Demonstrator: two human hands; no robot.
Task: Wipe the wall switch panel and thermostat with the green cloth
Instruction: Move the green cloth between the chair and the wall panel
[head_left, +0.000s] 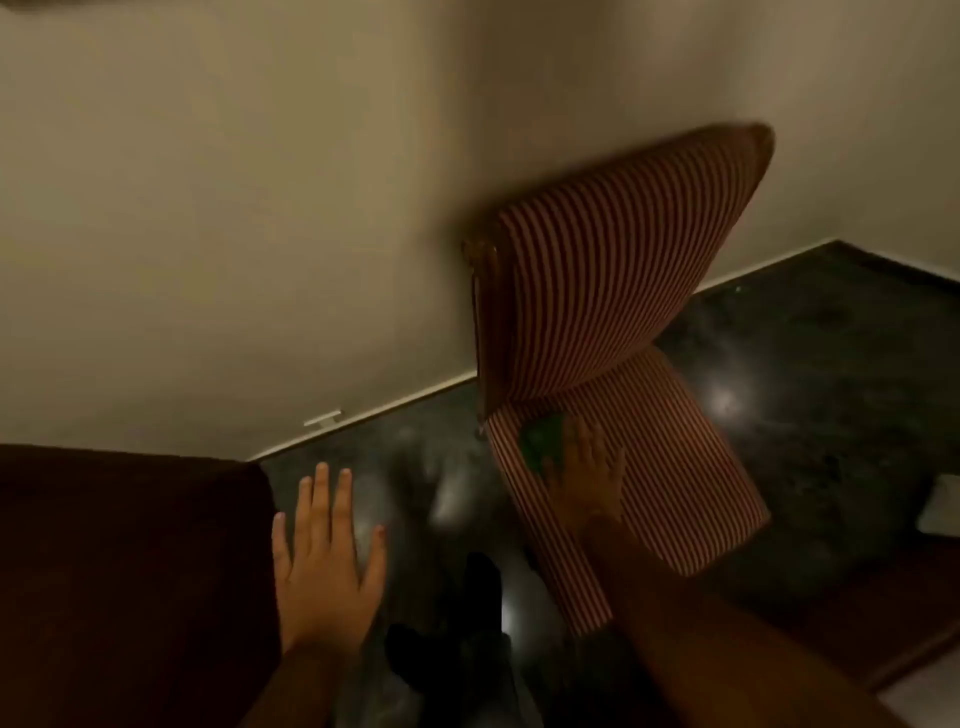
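Head view: the striped chair (613, 322) stands against the wall (208, 208), and everything else is placed from it. The green cloth (543, 441) lies on the chair's seat, at the back near the backrest. The right hand (587, 467) reaches onto the seat with its fingers spread, touching or just over the cloth; motion blur hides whether it has closed on it, so I cannot tell if it grips. The left hand (327, 561) hovers to the chair's left, above the dark floor (805, 364), flat, fingers wide, holding nothing. A dark sofa arm (130, 545) sits further left of the chair.

Neither the switch panel nor the thermostat is in view.

Risks, as I judge them: the light is dim and the cloth is dark and small against the stripes, so the hand could pinch only an edge and drop it onto the floor. Leaning weight on the seat could push the chair along the glossy floor.
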